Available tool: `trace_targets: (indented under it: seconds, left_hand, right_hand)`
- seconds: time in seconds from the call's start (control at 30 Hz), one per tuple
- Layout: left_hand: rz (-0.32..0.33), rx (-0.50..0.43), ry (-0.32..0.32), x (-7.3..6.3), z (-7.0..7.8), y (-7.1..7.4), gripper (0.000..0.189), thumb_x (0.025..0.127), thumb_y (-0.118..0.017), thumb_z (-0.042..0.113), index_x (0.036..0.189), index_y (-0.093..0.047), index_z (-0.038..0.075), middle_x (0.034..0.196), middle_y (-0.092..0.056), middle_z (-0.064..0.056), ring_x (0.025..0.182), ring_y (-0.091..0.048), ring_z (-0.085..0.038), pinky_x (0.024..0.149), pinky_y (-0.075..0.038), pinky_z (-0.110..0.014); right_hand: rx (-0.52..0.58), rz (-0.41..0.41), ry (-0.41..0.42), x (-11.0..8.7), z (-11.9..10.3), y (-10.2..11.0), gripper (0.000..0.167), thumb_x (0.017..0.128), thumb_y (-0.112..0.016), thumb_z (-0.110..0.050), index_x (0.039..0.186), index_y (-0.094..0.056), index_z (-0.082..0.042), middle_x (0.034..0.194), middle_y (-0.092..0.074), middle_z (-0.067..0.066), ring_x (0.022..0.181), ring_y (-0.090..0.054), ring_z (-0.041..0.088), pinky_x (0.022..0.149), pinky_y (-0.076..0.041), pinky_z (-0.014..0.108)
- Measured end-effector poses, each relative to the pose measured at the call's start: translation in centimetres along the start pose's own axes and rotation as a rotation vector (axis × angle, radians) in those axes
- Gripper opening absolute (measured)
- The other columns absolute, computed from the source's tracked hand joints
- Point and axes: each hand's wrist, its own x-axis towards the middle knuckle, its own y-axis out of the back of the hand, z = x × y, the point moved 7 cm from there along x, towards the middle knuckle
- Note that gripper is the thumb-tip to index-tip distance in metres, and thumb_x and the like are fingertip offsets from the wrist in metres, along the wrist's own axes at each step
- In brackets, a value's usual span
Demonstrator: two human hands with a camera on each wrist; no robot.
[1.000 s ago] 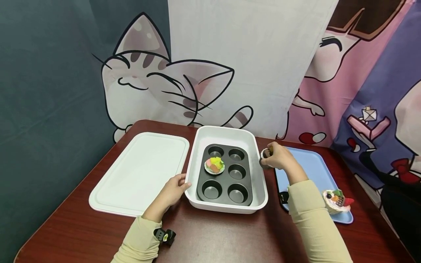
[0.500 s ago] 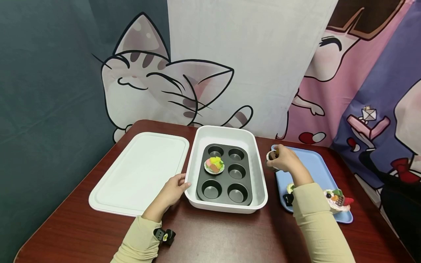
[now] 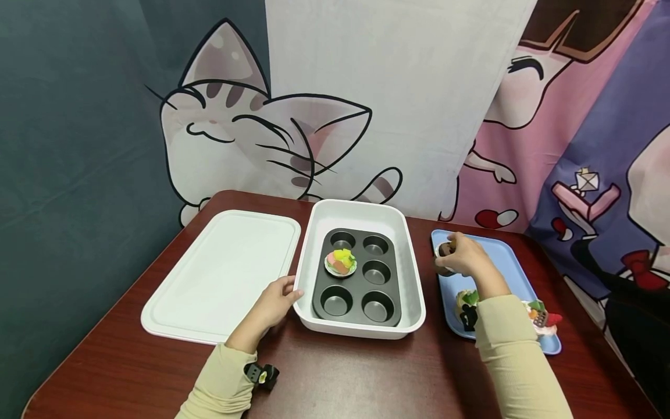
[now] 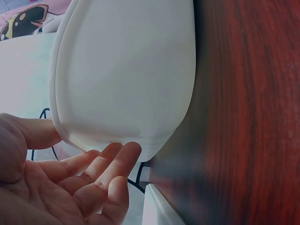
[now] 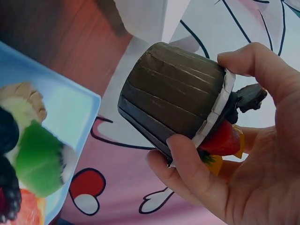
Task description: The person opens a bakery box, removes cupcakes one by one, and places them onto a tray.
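Observation:
My right hand (image 3: 468, 256) holds a toy cupcake (image 5: 171, 93) by its white-edged rim, thumb on one side and fingers on the other. Its dark brown pleated cup is tipped sideways in the right wrist view; red and yellow fruit pieces show beneath my palm. In the head view this cupcake overlaps the far left of the blue tray (image 3: 505, 262). My left hand (image 4: 79, 187) grips a corner of the white bin (image 3: 361, 331), thumb at the rim, fingers against the outer wall. Inside lies a dark muffin tin (image 3: 358, 282), a fruit-topped cupcake (image 3: 341, 263) in its middle left cup.
On the blue tray are a cupcake with green and black pieces (image 3: 466, 308), partly behind my right wrist, and a cream-topped one with a red piece (image 3: 544, 321). A white lid-like board (image 3: 222, 276) lies left of the bin. Printed curtains hang behind the table.
My right hand has moved right with the cupcake, from beside the bin's right rim to over the blue tray. My left hand and the bin have stayed put.

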Motion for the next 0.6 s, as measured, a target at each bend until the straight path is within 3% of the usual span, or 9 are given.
trace_targets:
  seconds: [0.37, 0.6]
  left_hand:
    - [0.003, 0.0, -0.001, 0.0, 0.0, 0.0, 0.039, 0.085, -0.053, 0.005, 0.119, -0.043, -0.011, 0.104, -0.057, -0.022, 0.095, -0.055, -0.027, 0.082, -0.043, -0.038]
    - [0.007, -0.004, -0.011, 0.0, 0.1, 0.1, 0.039, 0.085, -0.053, 0.004, 0.118, -0.043, -0.012, 0.103, -0.057, -0.023, 0.094, -0.055, -0.027, 0.081, -0.043, -0.038]
  right_hand:
    - [0.045, 0.017, -0.033, -0.3, 1.5, 0.3, 0.071, 0.072, -0.064, -0.025, 0.124, -0.032, 0.01, 0.109, -0.042, 0.031, 0.085, -0.047, 0.037, 0.049, -0.048, 0.031]
    - [0.034, 0.044, -0.027, -0.6, 2.5, 0.6, 0.069, 0.071, -0.064, -0.025, 0.122, -0.033, 0.011, 0.106, -0.044, 0.031, 0.077, -0.05, 0.034, 0.048, -0.048, 0.032]
